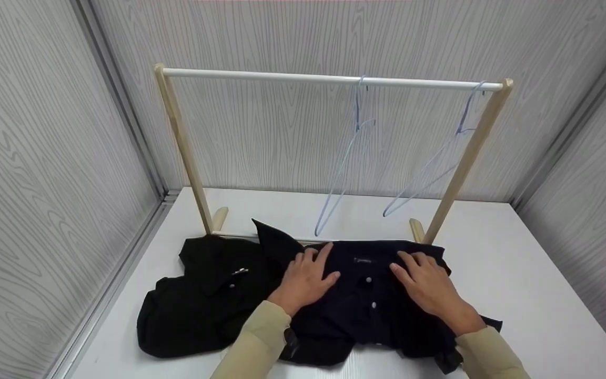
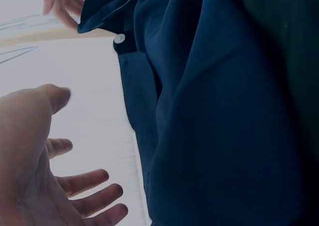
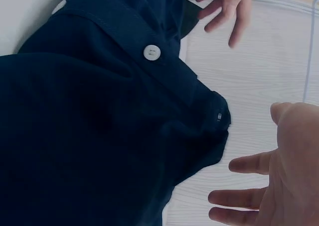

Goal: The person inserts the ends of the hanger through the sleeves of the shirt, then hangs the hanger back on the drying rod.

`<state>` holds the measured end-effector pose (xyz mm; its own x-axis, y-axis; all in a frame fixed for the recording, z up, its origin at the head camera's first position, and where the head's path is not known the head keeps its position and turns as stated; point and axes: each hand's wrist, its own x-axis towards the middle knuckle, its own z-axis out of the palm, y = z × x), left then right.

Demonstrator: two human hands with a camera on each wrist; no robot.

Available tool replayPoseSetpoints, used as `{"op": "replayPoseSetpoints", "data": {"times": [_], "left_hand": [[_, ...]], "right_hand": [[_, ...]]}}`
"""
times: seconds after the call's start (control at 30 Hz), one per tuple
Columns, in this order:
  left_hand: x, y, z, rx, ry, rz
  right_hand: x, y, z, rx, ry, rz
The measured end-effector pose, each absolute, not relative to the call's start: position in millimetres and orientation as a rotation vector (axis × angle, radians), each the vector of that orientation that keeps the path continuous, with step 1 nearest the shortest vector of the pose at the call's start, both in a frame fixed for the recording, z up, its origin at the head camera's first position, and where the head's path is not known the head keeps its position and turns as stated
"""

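Observation:
A dark navy shirt [image 1: 355,316] with white buttons lies on the white table, a small label showing near its collar edge. My left hand [image 1: 305,279] is over the shirt's left side, beside a black garment [image 1: 203,300]. Over the shirt's right side is my right hand [image 1: 429,287]. Both hands have their fingers spread and hold nothing. In the left wrist view the left hand [image 2: 50,161] appears beside the navy cloth [image 2: 214,111]. The right wrist view has the right hand [image 3: 279,171] apart from the shirt and its white button [image 3: 152,52].
Behind the garments stands a rack with a white bar [image 1: 261,76] and wooden posts [image 1: 182,137]. Two light-blue hangers hang from it, one hanger [image 1: 357,113] right of the middle, the other hanger [image 1: 462,121] by the right post. Wood-grain panels [image 1: 29,158] enclose the table [image 1: 534,273].

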<state>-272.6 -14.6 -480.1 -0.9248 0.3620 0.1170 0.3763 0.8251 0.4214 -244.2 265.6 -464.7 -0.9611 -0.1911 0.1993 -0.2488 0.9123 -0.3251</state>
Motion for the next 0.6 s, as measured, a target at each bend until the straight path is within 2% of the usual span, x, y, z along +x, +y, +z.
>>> {"op": "replayPoseSetpoints", "data": {"times": [0.6], "left_hand": [[-277.9,28.5,-499.4,-0.636,-3.126,-0.306]], "right_hand": [[-247.1,261.4,-482.8,0.341,-2.983,0.458]]}}
